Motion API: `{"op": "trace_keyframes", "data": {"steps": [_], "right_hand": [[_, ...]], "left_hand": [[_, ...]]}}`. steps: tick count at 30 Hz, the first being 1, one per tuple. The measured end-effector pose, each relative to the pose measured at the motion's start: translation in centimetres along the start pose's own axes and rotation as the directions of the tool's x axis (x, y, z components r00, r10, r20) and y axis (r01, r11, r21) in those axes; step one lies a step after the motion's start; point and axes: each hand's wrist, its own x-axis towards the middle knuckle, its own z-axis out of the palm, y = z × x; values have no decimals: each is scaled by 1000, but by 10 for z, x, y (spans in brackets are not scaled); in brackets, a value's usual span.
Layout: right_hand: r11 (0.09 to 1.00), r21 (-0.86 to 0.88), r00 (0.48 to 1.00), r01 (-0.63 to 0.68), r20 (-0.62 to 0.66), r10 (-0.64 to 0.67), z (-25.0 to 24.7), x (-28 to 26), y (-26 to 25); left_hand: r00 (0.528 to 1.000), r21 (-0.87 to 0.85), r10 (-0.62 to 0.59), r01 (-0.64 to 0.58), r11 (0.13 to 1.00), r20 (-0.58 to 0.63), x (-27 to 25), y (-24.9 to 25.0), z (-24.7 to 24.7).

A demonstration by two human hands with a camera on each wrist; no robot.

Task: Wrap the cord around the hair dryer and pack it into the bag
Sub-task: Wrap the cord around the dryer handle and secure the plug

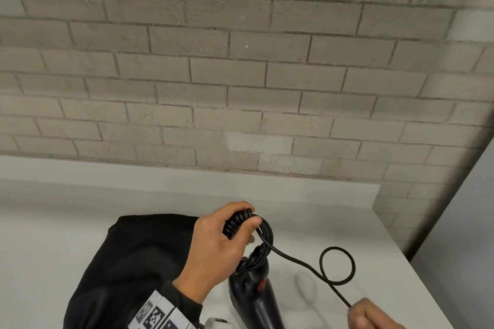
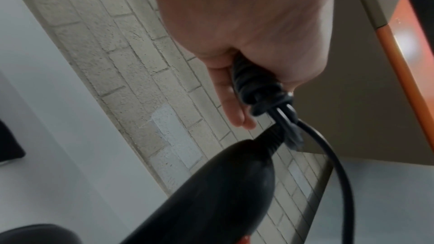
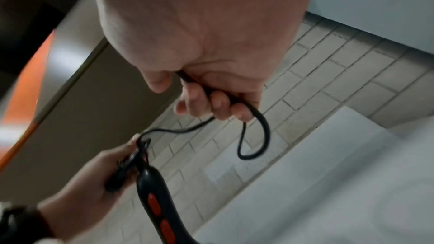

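Observation:
The black hair dryer (image 1: 254,294) with red buttons points handle-up over the white table (image 1: 307,211); its lower end is cut off by the frame. My left hand (image 1: 242,219) grips a bundle of coiled cord (image 1: 236,223) just above the handle end. From there the loose cord (image 1: 338,266) runs right, makes one loop in the air and ends in my right hand (image 1: 358,310), which pinches it. The black bag (image 1: 128,262) lies to the left, behind my left arm. In the right wrist view my right hand (image 3: 206,99) curls round the cord (image 3: 256,136), with the hair dryer (image 3: 155,201) below.
A grey brick wall (image 1: 240,75) rises behind the table. The table's right edge (image 1: 417,262) runs diagonally close to my right hand. A small white object (image 1: 219,324) peeks in at the bottom edge, by my left wrist.

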Motion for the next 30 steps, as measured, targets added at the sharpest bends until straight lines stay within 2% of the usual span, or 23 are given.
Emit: {"op": "trace_keyframes", "data": {"steps": [1, 3, 6, 7, 11, 13, 16, 20, 26, 30], "right_hand": [[984, 119, 990, -135, 53, 129, -7, -1, -2], [929, 269, 964, -256, -2, 266, -9, 13, -14], [908, 289, 940, -305, -61, 335, -9, 36, -23], [912, 282, 945, -297, -48, 323, -10, 42, -27], [971, -48, 972, -235, -2, 235, 4, 63, -39], [982, -103, 986, -160, 37, 165, 16, 71, -48], [995, -13, 995, -98, 32, 98, 15, 80, -59], [985, 167, 997, -45, -62, 56, 9, 92, -65], [935, 354, 989, -27, -126, 76, 9, 116, -75], [903, 422, 986, -75, -102, 130, 11, 130, -81]], "left_hand": [[1000, 4, 1, -1, 1000, 17, 0, 1, 1], [999, 27, 26, -27, 999, 44, 0, -1, 1], [996, 65, 55, -59, 996, 67, 2, -5, 2], [996, 72, 57, -62, 996, 68, 2, -5, 2], [995, 84, 71, -77, 993, 69, 3, -5, 3], [994, 85, 81, -87, 993, 69, 3, -5, 3], [992, 96, 101, -107, 990, 70, 3, -4, 1], [989, 139, 133, -140, 980, 62, 4, -7, -2], [980, 99, 157, -169, 981, 118, 3, -1, -7], [966, 92, 195, -213, 973, 171, 3, 2, -6]]}}
